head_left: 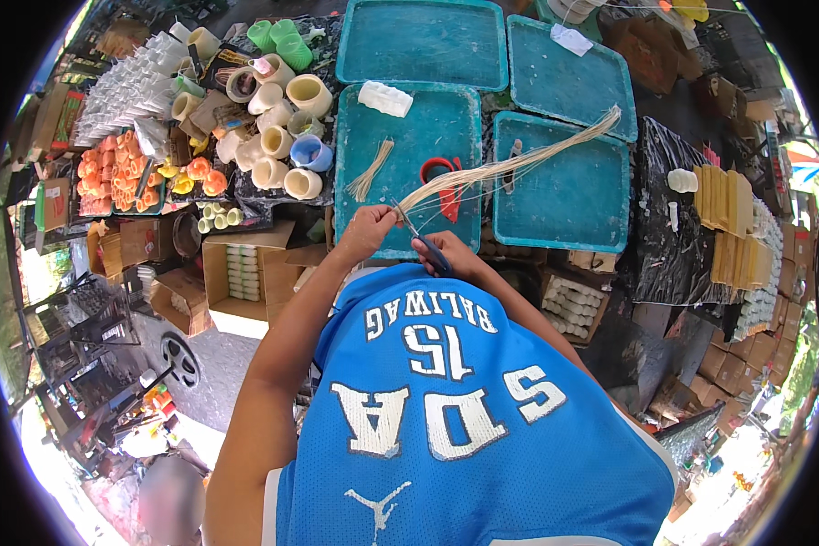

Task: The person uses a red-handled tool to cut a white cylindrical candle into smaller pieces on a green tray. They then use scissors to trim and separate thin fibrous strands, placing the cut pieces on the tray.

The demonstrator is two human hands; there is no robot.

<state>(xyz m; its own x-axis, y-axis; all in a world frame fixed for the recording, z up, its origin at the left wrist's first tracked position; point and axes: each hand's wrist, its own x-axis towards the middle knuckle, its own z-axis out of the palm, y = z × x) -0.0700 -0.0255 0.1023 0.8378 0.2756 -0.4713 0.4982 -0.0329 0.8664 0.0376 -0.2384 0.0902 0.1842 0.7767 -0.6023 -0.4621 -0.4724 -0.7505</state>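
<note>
My left hand [369, 229] is closed on one end of a long bundle of pale strands [510, 166], which look like string or wick. From there the bundle stretches right across two blue-green trays [471, 118]. My right hand [452, 254] grips dark-handled scissors [437, 258], their blades up against the bundle just beside my left fingertips. On the near tray lie a short bunch of cut strands [370, 171], red-handled scissors [447, 191] and a white ridged piece [384, 98]. The long bundle partly crosses over the red-handled scissors.
Cream cylindrical moulds [308, 95], green cups [291, 50] and orange pieces [109, 177] crowd the left table. A narrow tool [513, 166] lies on the right tray. Yellow-brown slabs [737, 259] are stacked at right. Open cardboard boxes [246, 287] stand below the left table.
</note>
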